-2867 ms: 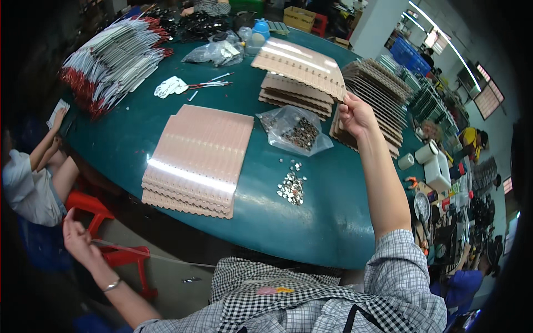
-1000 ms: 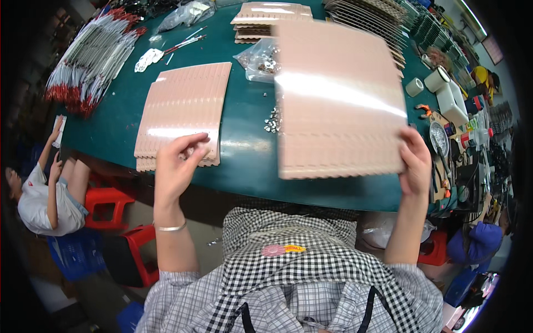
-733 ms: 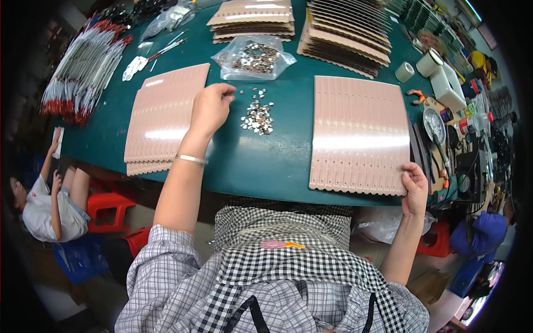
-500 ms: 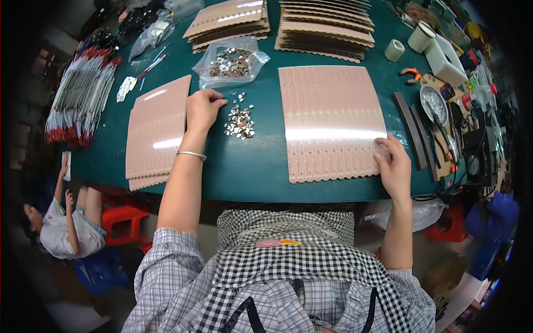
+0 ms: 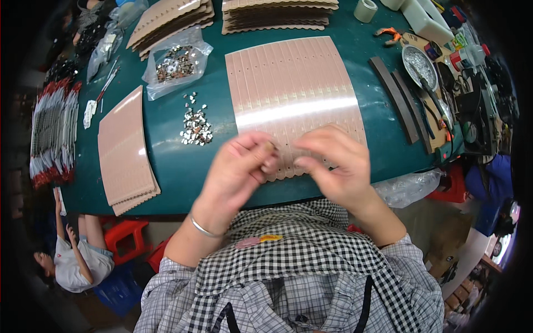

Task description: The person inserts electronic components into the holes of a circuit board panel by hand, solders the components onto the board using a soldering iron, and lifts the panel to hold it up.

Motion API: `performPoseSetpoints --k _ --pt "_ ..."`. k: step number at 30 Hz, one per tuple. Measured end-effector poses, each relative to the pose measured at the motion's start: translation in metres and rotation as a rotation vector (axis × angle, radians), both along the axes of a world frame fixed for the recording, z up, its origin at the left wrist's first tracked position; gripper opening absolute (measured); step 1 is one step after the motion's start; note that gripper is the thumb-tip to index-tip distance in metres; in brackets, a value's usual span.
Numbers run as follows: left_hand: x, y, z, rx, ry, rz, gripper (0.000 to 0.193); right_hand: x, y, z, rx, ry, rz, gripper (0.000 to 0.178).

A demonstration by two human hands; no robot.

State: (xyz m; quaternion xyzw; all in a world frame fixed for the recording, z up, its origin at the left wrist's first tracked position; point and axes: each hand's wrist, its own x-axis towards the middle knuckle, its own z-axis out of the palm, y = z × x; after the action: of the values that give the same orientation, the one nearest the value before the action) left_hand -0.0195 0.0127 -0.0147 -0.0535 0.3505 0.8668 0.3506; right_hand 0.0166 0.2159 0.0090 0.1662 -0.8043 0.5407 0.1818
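My left hand (image 5: 239, 169) is in front of me with thumb and fingers pinched together; whatever they hold is too small and hidden to name. Facing it, a short gap away, my right hand (image 5: 338, 166) has its thumb and fingers apart, a little blurred, with nothing seen between them. Both hands are above the near edge of a pink-beige sheet of joined strips (image 5: 294, 72), scalloped along its near side. To the left lie a small heap of shiny metal pieces (image 5: 197, 126) and a second stack of such sheets (image 5: 123, 150).
A clear plastic bag of metal pieces (image 5: 176, 62) lies behind the heap. More sheet stacks (image 5: 280, 15) stand at the back of the green table (image 5: 172, 183). Dark bars (image 5: 395, 100), a bowl (image 5: 419, 64) and tools are at right. A seated person (image 5: 78, 266) is at far left.
My left hand has come from beside the metal heap to the front of the sheet. My right hand has left the sheet's right edge and moved left toward it. The view has shifted.
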Motion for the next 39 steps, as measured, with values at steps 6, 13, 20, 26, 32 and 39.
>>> performPoseSetpoints --k 6,13,20,26,32,39 --pt "0.016 0.018 -0.002 0.039 -0.057 -0.001 0.013 0.001 -0.012 -0.014 -0.1 -0.04 -0.013 0.016" --pt "-0.055 -0.02 0.003 -1.198 1.004 0.281 0.016 -0.007 0.029 -0.023 -0.091 -0.128 -0.182 0.005" --pt "-0.138 -0.097 -0.048 -1.728 1.034 0.288 0.021 -0.002 0.097 -0.054 0.119 -0.168 -0.362 0.006" --pt "-0.13 -0.083 -0.038 -1.71 1.004 0.213 0.017 0.006 0.099 -0.06 0.195 -0.201 -0.415 0.007" --pt "-0.13 -0.083 -0.036 -1.735 1.012 0.174 0.018 0.007 0.103 -0.063 0.142 -0.217 -0.441 0.008" --pt "-0.123 -0.088 -0.028 -1.55 1.076 0.29 0.015 0.007 0.101 -0.063 0.189 -0.202 -0.46 0.007"
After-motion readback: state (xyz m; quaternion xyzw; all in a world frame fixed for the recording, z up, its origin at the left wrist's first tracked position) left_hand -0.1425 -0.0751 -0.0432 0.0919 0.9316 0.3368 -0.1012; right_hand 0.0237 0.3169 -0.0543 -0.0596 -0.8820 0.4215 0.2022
